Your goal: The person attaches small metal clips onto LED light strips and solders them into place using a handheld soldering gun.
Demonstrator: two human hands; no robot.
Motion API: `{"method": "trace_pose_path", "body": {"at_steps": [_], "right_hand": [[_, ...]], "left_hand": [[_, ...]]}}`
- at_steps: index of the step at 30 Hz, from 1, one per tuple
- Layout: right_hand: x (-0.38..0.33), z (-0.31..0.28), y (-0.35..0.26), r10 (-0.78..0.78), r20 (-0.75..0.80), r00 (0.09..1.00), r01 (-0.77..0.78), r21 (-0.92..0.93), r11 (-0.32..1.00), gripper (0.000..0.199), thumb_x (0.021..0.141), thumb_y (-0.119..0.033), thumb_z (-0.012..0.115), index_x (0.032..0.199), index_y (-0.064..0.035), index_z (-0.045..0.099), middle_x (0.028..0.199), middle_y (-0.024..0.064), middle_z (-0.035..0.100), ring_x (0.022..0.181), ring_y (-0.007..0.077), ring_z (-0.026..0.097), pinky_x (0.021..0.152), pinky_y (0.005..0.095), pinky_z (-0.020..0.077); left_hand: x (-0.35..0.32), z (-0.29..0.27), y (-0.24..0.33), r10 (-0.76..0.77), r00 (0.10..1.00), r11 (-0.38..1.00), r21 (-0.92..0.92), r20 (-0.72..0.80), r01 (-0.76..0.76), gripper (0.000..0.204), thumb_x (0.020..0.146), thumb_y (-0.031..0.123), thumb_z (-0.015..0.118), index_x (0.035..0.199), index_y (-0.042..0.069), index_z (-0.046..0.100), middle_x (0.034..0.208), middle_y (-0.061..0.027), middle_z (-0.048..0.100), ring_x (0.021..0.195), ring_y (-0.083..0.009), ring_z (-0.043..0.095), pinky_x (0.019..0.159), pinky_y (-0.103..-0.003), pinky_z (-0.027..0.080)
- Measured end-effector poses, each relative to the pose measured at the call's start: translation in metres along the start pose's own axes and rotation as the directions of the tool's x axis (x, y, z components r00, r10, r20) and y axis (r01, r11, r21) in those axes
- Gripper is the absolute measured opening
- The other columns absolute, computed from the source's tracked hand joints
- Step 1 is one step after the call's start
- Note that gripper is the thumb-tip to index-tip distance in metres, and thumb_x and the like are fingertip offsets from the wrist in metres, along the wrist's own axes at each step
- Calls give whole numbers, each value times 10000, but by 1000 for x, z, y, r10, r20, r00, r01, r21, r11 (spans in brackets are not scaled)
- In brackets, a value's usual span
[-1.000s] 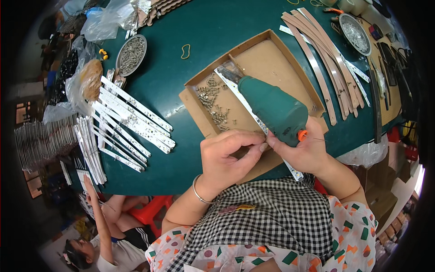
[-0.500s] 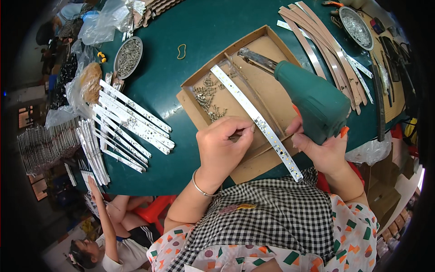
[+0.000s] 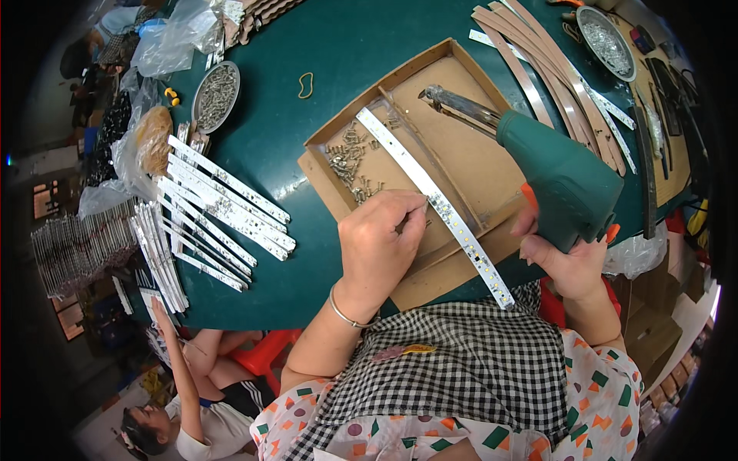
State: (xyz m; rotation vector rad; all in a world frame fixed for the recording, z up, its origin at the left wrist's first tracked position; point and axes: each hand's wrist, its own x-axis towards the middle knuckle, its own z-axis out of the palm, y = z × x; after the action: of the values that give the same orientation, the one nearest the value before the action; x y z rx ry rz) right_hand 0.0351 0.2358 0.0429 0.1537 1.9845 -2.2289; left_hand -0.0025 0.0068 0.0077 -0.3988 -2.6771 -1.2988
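Observation:
A white LED strip [image 3: 453, 223] lies slanted across an open cardboard box [image 3: 330, 217], its near end jutting over the box's edge toward my apron. My left hand [image 3: 380, 230] is pinched closed at the strip's left edge, near its middle; whatever the fingertips hold is hidden. In my right hand [image 3: 569, 257] is a green power screwdriver [image 3: 561, 173], its dark metal front end pointing to the upper left over the box and apart from the strip. Loose screws [image 3: 350, 161] are heaped in the box's left compartment.
Several white LED strips [image 3: 227, 207] are piled at left, by a metal bowl of screws [image 3: 216, 96]. Brown strips [image 3: 565, 84] lie at right, near a second metal bowl [image 3: 606, 44]. A rubber band [image 3: 306, 85] rests behind the box. Another person [image 3: 184, 407] sits at lower left.
My right hand has drawn the power screwdriver to the right, farther from the strip. My left hand has shifted slightly up and left, still pinched at the strip's edge.

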Motion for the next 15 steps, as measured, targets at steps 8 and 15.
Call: {"method": "trace_pose_path", "body": {"at_steps": [8,15], "right_hand": [[-15,-20,4,-17,34,999,13,120,993,461,755,63,707,1178,72,525,896,141,645,693,155,610,595,267,516],[-23,-28,5,-10,-57,998,12,43,999,793,701,-105,801,1343,98,382,1298,249,501,625,154,577,438,235,493]], "left_hand": [[-2,0,-3,110,994,992,63,-16,-109,112,727,-63,715,816,4,712,789,-99,709,680,-179,683,597,-261,538],[-1,0,-2,46,999,999,-3,-14,-46,108,729,-56,721,819,3,714,789,-102,709,671,-175,680,590,-249,532]]}}
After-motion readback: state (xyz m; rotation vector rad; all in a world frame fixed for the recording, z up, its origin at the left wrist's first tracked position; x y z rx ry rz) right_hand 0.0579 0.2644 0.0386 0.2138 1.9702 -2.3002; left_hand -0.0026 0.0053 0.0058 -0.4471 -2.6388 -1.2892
